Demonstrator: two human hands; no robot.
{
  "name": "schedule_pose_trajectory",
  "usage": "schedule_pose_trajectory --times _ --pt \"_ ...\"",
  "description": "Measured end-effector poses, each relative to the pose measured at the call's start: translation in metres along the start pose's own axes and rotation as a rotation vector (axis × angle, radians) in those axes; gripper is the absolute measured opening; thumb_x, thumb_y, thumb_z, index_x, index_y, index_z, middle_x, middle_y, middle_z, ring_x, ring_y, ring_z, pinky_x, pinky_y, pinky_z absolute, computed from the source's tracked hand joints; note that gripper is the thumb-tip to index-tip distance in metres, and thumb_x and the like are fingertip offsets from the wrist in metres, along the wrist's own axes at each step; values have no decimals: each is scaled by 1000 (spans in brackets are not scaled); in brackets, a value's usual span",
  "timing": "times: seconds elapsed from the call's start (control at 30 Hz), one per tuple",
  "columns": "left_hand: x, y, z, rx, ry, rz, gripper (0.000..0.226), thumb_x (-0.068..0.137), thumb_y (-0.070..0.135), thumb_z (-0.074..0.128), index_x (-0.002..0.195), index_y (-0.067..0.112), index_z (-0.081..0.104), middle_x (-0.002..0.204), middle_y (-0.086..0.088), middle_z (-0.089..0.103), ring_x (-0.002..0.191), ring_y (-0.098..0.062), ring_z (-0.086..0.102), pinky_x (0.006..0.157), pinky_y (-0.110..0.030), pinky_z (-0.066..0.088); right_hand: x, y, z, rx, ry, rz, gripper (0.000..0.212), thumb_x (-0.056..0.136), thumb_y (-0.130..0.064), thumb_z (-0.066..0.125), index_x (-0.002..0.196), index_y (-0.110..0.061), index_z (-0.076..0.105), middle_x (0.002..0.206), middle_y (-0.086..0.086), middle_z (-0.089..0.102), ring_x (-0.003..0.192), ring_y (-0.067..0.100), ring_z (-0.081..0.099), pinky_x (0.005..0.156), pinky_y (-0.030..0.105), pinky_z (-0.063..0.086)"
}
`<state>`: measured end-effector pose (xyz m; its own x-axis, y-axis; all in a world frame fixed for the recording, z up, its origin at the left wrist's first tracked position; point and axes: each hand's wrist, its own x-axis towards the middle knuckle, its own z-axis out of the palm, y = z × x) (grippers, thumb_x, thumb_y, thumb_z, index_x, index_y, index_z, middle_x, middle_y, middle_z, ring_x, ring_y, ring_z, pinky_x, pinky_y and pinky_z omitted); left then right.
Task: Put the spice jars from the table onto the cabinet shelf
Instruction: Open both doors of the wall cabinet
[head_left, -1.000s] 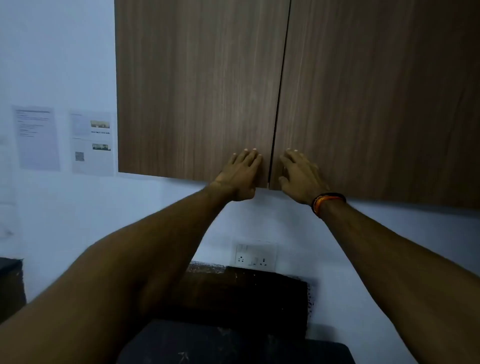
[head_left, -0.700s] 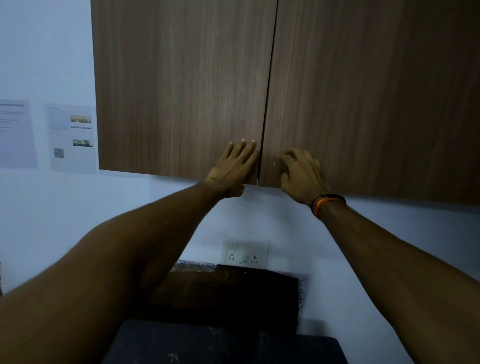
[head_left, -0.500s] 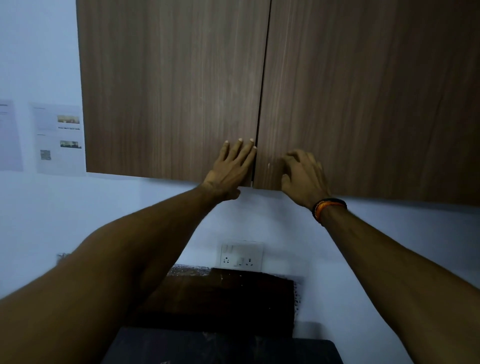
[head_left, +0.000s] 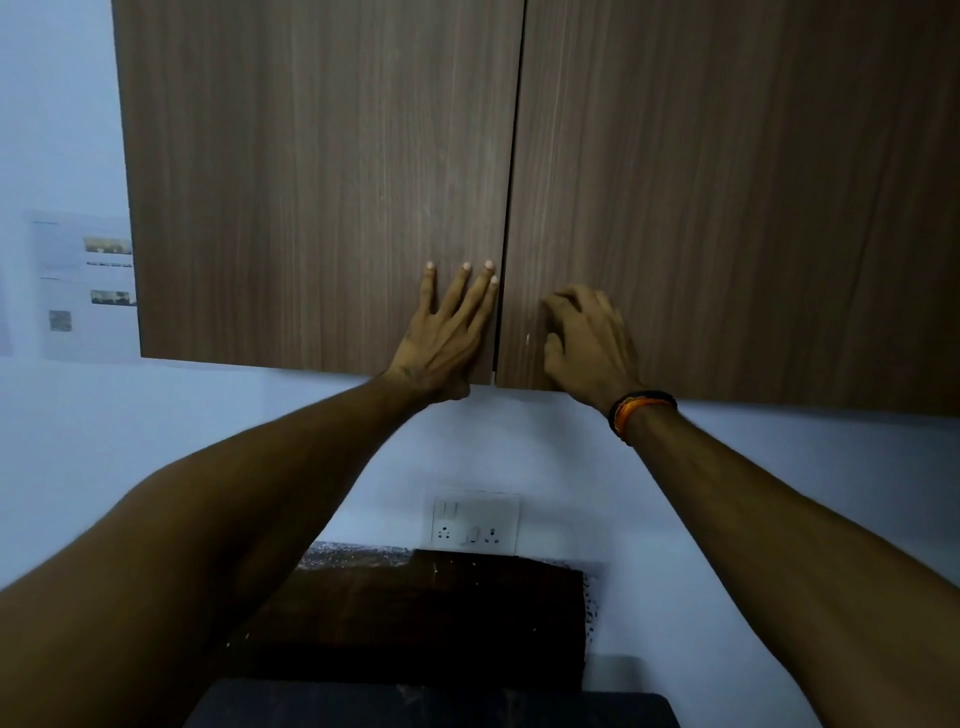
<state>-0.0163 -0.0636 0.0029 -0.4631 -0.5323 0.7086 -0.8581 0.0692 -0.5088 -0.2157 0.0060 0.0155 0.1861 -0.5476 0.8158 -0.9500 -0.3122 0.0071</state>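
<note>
A wooden wall cabinet fills the upper view, its left door (head_left: 311, 182) and right door (head_left: 727, 182) both closed with a thin seam between them. My left hand (head_left: 447, 338) lies flat on the left door's lower right corner, fingers spread. My right hand (head_left: 587, 343) rests on the right door's lower left corner with its fingers curled against the wood; an orange and black band circles that wrist. No spice jars, shelf or table top are in view.
A white wall socket plate (head_left: 475, 522) sits on the wall below the cabinet. A dark board (head_left: 441, 613) leans against the wall under it. Printed papers (head_left: 85, 286) hang on the wall to the left.
The view has shifted right and upward a little. My left fingers have spread wider on the door; my right fingers have curled in. The doors stay closed.
</note>
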Motion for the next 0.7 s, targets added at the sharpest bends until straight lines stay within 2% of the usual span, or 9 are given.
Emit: schedule_pose_trajectory --times 0.13,0.2,0.3,0.43,0.47,0.53,0.6,0.63,0.7 --pt "-8 0 -11 -15 4 0 150 55 69 79 156 1 -9 163 -23 -14 151 -44 -8 113 -73 8 18 -16 -11 75 81 -13 39 92 -5 53 131 -4 57 134 16 53 121 31 51 101 42 46" --pt "-15 1 -20 -39 7 -1 151 54 68 80 156 2 -10 163 -23 -15 151 -44 -9 112 -74 9 29 -29 -20 161 84 10 42 98 -7 48 139 -5 50 141 15 49 125 30 50 102 39 45" --pt "-26 1 -32 -72 28 4 150 55 64 82 156 2 -11 163 -23 -15 151 -43 -11 111 -75 9 49 -49 -29 356 8 133 48 105 -19 41 151 -7 35 152 15 41 137 28 43 111 38 36" --pt "-43 -1 -48 -114 69 1 150 55 58 84 155 3 -13 163 -22 -16 151 -43 -11 111 -75 10 67 -75 -38 729 -40 263 47 106 -32 36 148 -10 40 146 10 50 132 24 49 112 42 40" --pt "-48 -3 -51 -119 77 -3 149 55 56 85 155 4 -14 163 -21 -17 151 -43 -11 111 -75 11 70 -83 -41 819 -36 274 43 107 -33 36 143 -11 46 139 6 56 125 20 54 108 40 43" --pt "-55 -2 -55 -139 84 1 147 55 51 86 156 9 -13 162 -21 -18 151 -43 -11 111 -75 12 75 -96 -46 971 8 300 31 107 -33 37 114 -14 60 106 -3 64 97 12 60 90 35 50" --pt "-62 -1 -59 -153 73 0 146 54 47 88 158 16 -10 163 -23 -17 150 -44 -12 111 -75 14 76 -105 -51 1062 62 349 29 106 -35 39 89 -20 57 84 -6 58 79 10 56 78 32 48" --pt "-65 -3 -62 -154 62 -2 145 53 48 88 159 19 -7 163 -23 -18 150 -44 -13 110 -75 14 75 -109 -54 1095 66 361 31 105 -37 41 85 -20 58 84 -3 59 78 11 56 78 33 50" --pt "-71 -6 -68 -162 65 9 135 56 56 84 159 23 3 163 -24 -17 150 -46 -14 110 -76 14 73 -111 -57 1170 50 367 36 104 -39 45 94 -10 65 94 9 67 86 19 62 89 44 56"
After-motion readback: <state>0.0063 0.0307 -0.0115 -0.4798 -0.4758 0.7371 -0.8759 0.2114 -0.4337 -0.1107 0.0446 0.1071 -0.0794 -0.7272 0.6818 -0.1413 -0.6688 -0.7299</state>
